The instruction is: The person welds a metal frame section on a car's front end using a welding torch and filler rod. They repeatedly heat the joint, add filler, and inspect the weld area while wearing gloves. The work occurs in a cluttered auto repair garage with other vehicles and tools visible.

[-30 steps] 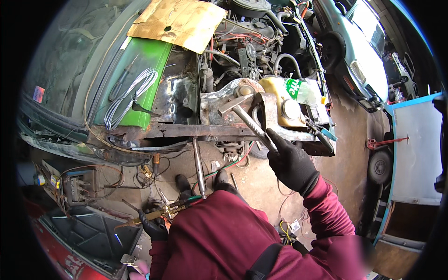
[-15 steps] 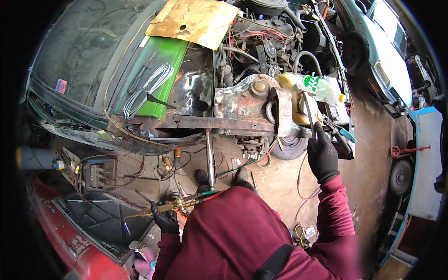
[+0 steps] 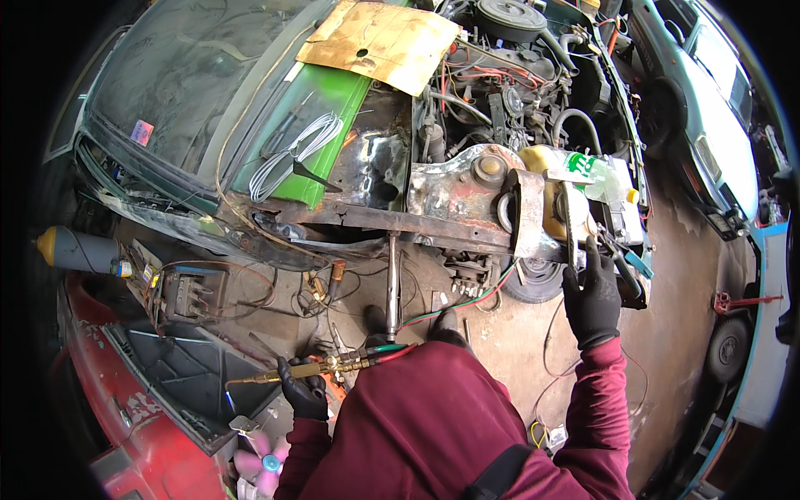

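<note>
My left hand [image 3: 304, 390], in a black glove, is closed around a brass gas torch [image 3: 332, 364]. A small blue flame [image 3: 231, 400] burns at its bent tip, and a green and a red hose run from its rear end. My right hand [image 3: 594, 296], also gloved, is at the car's front corner with its fingers apart. Beside its thumb side lies the lower end of a hammer-like metal tool [image 3: 571, 218], its flat head resting by a yellowish plastic tank [image 3: 550, 215]. Whether the fingers touch the tool, I cannot tell.
The open engine bay [image 3: 504, 100] lies ahead. A cardboard sheet [image 3: 392, 46], a green panel [image 3: 333, 167] and coiled wire [image 3: 293, 158] cover the fender side. A metal post [image 3: 392, 287] stands under the rail. To the left are a gas cylinder [image 3: 83, 252] and a red car body [image 3: 142, 417].
My right hand's fingers have loosened from the tool's handle and spread, while the tool stays put. The view has shifted slightly. The torch remains in my left hand.
</note>
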{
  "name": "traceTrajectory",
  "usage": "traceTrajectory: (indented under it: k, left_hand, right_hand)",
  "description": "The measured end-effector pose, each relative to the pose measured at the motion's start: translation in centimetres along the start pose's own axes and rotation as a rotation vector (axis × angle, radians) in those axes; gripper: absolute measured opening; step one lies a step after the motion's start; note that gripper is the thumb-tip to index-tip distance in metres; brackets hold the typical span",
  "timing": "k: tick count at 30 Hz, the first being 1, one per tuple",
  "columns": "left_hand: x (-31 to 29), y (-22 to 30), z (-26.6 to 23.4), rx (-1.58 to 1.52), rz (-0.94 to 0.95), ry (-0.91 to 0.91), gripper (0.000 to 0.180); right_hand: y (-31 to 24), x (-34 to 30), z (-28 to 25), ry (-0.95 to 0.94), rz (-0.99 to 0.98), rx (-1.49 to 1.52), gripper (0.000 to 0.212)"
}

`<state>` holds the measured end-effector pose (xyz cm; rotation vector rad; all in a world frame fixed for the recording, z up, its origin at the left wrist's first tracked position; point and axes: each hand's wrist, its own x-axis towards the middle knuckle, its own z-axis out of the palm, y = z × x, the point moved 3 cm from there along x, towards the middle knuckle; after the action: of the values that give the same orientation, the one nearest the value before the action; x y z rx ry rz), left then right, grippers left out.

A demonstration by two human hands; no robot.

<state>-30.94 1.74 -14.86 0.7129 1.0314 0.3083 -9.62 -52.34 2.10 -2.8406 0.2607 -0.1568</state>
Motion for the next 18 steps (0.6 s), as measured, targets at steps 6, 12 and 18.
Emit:
traceTrajectory:
  k: [6, 12, 18]
  left_hand:
    - [-2.9, 0.3, 0.9, -0.020, 0.022, -0.037, 0.038]
    - [-5.2, -0.1, 3.3, 0.027, 0.055, -0.006, 0.038]
    - [-7.7, 0.4, 6.7, 0.091, -0.003, -0.144, 0.042]
  right_hand:
    - [-5.7, -1.5, -2.9, 0.349, -0.356, 0.092, 0.071]
    - [-12.0, -5.3, -0.9, -0.026, -0.703, 0.562, 0.063]
    - [-17.4, -10.5, 1.9, -0.543, -0.891, 0.676, 0.061]
